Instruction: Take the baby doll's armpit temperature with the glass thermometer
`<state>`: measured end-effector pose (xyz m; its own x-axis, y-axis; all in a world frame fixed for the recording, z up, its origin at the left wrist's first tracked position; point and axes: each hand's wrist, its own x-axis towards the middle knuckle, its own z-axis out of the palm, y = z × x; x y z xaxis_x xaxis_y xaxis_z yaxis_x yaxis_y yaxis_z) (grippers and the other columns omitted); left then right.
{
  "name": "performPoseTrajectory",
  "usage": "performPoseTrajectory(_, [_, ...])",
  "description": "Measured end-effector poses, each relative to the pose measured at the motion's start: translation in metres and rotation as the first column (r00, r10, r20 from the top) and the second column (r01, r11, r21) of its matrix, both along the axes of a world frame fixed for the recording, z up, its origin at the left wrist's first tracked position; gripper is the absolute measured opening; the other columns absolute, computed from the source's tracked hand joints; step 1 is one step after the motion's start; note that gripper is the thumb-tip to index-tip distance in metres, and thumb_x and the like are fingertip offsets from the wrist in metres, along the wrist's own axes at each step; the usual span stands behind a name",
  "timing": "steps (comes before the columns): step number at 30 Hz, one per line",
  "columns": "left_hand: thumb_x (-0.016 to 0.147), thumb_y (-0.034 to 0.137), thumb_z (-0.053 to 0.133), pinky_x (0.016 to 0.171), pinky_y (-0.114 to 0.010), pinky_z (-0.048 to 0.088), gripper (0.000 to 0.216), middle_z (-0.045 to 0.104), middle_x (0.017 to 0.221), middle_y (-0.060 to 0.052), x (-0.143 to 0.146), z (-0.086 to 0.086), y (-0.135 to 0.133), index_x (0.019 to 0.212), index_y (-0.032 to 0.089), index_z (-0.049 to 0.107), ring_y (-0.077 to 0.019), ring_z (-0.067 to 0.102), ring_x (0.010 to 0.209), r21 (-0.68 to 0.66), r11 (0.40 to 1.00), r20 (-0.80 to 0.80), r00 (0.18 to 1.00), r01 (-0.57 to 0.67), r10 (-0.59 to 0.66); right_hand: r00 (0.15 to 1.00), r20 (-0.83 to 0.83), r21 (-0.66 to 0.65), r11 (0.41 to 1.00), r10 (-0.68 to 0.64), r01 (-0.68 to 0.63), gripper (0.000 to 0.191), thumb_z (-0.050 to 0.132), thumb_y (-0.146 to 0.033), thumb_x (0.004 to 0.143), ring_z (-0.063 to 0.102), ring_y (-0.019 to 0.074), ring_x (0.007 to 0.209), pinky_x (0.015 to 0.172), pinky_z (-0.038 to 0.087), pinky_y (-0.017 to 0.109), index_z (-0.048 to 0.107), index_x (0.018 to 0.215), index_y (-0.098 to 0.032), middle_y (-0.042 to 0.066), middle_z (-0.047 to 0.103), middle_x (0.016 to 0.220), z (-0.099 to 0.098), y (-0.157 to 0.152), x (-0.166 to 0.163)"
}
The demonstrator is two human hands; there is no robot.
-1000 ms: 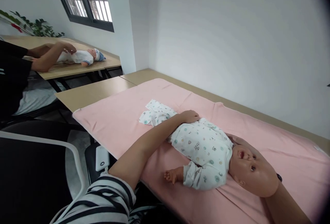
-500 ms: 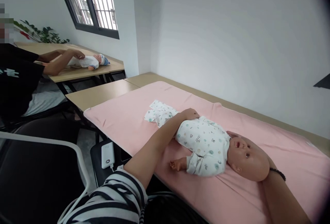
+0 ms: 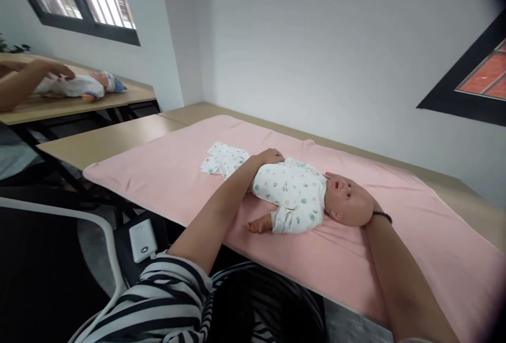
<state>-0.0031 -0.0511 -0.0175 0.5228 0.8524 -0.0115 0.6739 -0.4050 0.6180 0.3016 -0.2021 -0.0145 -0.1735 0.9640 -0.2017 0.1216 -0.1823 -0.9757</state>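
A baby doll [image 3: 290, 185] in white patterned clothes lies on its back on a pink cloth [image 3: 166, 185], legs pointing to the far left. My left hand [image 3: 272, 156] curls over the doll's waist, its fingertips hidden on the far side. Under the doll's bald head sits my right hand [image 3: 330, 174], cradling head and neck; only some fingers show past the far side of the face. A dark bracelet [image 3: 383, 215] circles my right wrist. One bare doll arm stretches toward my left forearm.
The cloth covers most of a wooden table [image 3: 118, 140] along the wall. A white power bank [image 3: 143, 240] lies on a dark seat beside a white-framed chair [image 3: 106, 227]. At the far left, another person's hand [image 3: 59, 69] touches a second doll [image 3: 85, 85] in a blue hat.
The view has turned to the right, so the doll and both arms appear farther left and higher. Both hands keep their places on the doll. A window has come into view at right.
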Motion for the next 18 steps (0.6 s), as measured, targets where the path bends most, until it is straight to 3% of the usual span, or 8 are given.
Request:
performPoseTrajectory(6, [0.088,0.048,0.051,0.108,-0.031,0.044,0.045,0.06,0.144,-0.004,0.003,0.01,0.016,0.124,0.025,0.067,-0.0234,0.058,0.126,-0.017,0.994,-0.118,0.987,0.107,-0.109,0.99,0.14,0.016,1.0,-0.017,0.015,0.055,0.061,-0.052,0.089,0.059,0.0239,0.128,0.108,0.051,0.041,0.056,0.138,-0.03,0.004,0.058,0.144,0.005,0.025,0.02])
performPoseTrajectory(10, [0.083,0.056,0.06,0.115,-0.037,0.038,0.059,0.05,0.154,-0.002,-0.007,0.044,0.019,0.137,0.032,0.059,-0.0264,0.049,0.137,-0.121,0.975,-0.233,0.95,0.184,-0.209,0.954,0.3,0.028,0.999,0.01,-0.02,0.049,0.075,-0.045,0.08,0.059,0.0298,0.125,0.108,0.049,0.045,0.069,0.121,-0.018,0.012,0.063,0.136,0.034,0.037,0.036])
performPoseTrajectory(13, [0.078,0.063,0.064,0.115,-0.042,0.037,0.069,0.045,0.157,0.001,-0.015,0.074,0.004,0.141,0.038,0.054,-0.0298,0.041,0.143,-0.213,0.961,-0.353,0.904,0.174,-0.242,0.909,0.416,0.14,0.986,0.025,-0.091,0.043,0.075,-0.045,0.081,0.046,0.0272,0.138,0.118,0.035,0.04,0.071,0.12,-0.026,0.003,0.058,0.143,0.067,0.033,0.029])
performPoseTrajectory(15, [0.075,0.059,0.07,0.113,-0.039,0.039,0.064,0.053,0.149,0.003,-0.017,0.089,-0.011,0.134,0.039,0.059,-0.028,0.046,0.138,-0.26,0.937,-0.322,0.894,0.232,-0.31,0.753,0.643,0.166,0.934,0.141,-0.316,0.044,0.065,-0.052,0.088,0.053,0.0293,0.129,0.109,0.043,0.043,0.069,0.125,-0.029,0.003,0.062,0.137,0.085,0.024,0.013])
performPoseTrajectory(18, [0.07,0.05,0.078,0.107,-0.034,0.042,0.047,0.061,0.139,0.003,-0.014,0.102,-0.029,0.114,0.036,0.071,-0.0271,0.051,0.132,-0.327,0.895,-0.327,0.853,0.303,-0.408,0.52,0.788,-0.015,0.856,0.329,-0.517,0.037,0.06,-0.047,0.09,0.055,0.0287,0.126,0.105,0.045,0.04,0.072,0.123,-0.034,-0.001,0.064,0.135,0.101,0.012,-0.015])
